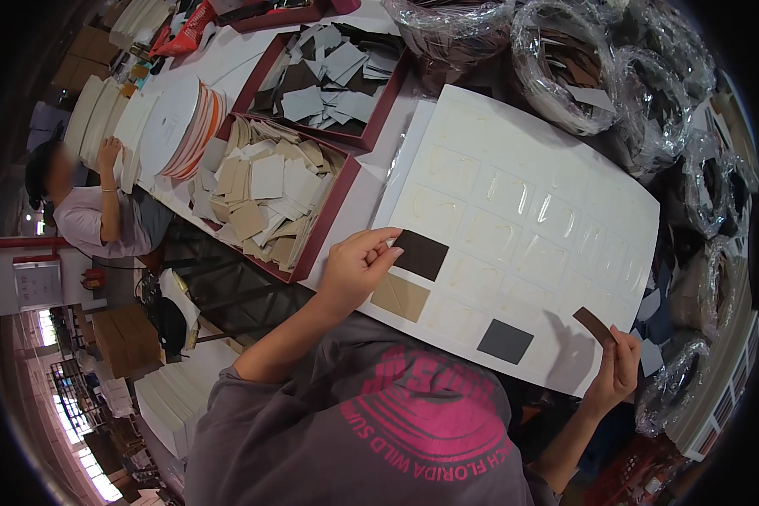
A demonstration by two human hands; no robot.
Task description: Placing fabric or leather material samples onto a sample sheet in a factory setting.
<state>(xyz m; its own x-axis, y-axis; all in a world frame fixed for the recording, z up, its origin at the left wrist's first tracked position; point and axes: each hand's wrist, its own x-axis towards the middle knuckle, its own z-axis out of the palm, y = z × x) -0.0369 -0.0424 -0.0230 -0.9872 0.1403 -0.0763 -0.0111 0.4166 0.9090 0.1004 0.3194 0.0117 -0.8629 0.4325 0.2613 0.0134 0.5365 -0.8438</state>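
A large white board (514, 194) lies at a slant before me, printed with rows of outlined boxes, many bearing shiny streaks like glue. My left hand (356, 268) is closed, thumb and fingertips pinching the left edge of a dark brown swatch (422, 255) that rests on the board. Just below that swatch sits a tan swatch (401, 298), and a dark grey swatch (505, 341) lies near the front edge. At the right corner my right hand (616, 371) is closed on a brown swatch (594, 325), held tilted above the board and casting a shadow.
A maroon box of beige and white pieces (320, 240) stands left of the board. Behind it is another box of grey and dark pieces (371, 135). Plastic-wrapped bundles (565, 67) crowd the far right. A ribbon reel (173, 126) and a person (101, 207) are at left.
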